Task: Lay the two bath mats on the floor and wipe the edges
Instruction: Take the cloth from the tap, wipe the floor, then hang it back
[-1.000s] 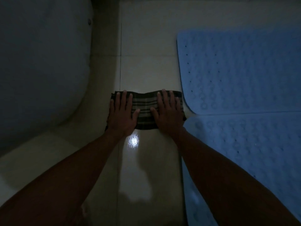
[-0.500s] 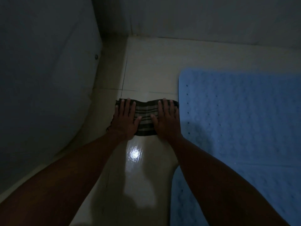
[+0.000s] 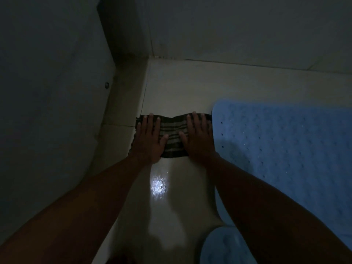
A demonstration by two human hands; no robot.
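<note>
I kneel in a dim room. The floor below me is pale glossy tile with thin grout lines, and a bright spot of light glares off it just ahead of me. A grey wall runs across the far side, meeting the floor in a dark, stained seam. To my left rises a big, smooth, curved grey fixture bearing one small round stud. The corner behind it lies in deep shadow.

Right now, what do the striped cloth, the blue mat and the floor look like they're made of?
Striped dark cloth: woven fabric, matte, judging by its plaid lines and soft creases. Blue perforated mat: probably rubber or soft plastic, given its moulded bumps and punched holes. Pale floor: likely glazed tile, with a glossy reflection and grout lines.
</note>
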